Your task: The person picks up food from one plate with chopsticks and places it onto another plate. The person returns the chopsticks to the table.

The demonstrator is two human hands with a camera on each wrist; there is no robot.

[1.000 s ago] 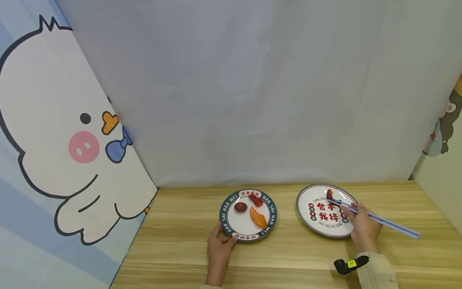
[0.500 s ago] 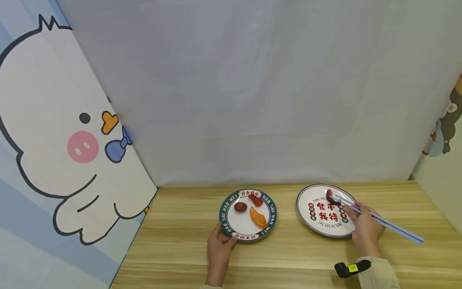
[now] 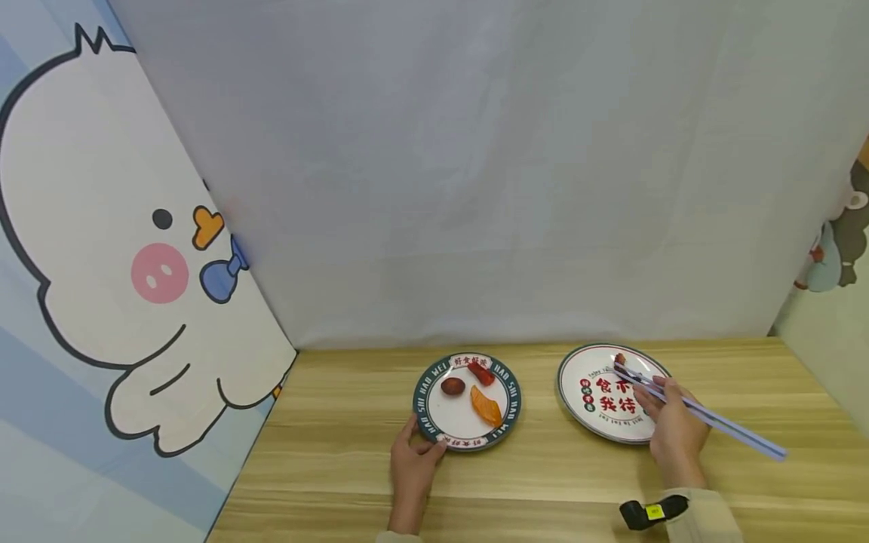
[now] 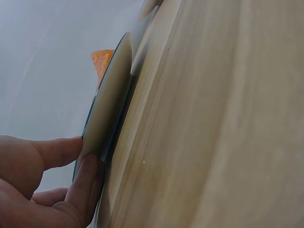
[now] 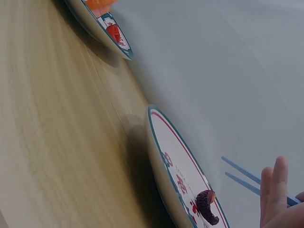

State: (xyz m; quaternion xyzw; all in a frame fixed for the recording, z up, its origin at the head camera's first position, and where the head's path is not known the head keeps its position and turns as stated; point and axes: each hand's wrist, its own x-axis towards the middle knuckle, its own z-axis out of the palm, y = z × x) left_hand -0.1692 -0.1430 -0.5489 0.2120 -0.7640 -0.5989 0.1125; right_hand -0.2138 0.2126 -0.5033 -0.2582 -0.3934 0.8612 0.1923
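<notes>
My left hand (image 3: pixel 412 465) grips the near-left rim of a small green-rimmed plate (image 3: pixel 434 426), its fingertips at and under the edge in the left wrist view. On that plate lie a brown oval piece (image 3: pixel 452 386), a red piece (image 3: pixel 481 373) and an orange slice (image 3: pixel 486 407). My right hand (image 3: pixel 679 434) holds a pair of light blue chopsticks (image 3: pixel 733 428) over the right plate (image 3: pixel 589 424). A dark, curled, octopus-tentacle-like piece (image 5: pixel 205 207) rests on this plate. The chopstick tips stand parted above it in the right wrist view, apart from the piece.
Both plates stand on a wood-grain table (image 3: pixel 326 452), with a gap between them. A pale grey curtain-like backdrop (image 3: pixel 475 188) rises behind the table. A cartoon-printed panel (image 3: pixel 88 188) flanks the left side. A black wrist device (image 3: pixel 653 512) sits at my right cuff.
My right hand has shifted slightly left with the chopsticks, and their tips now overlap the dark piece further left. My left hand stays at the small plate's rim.
</notes>
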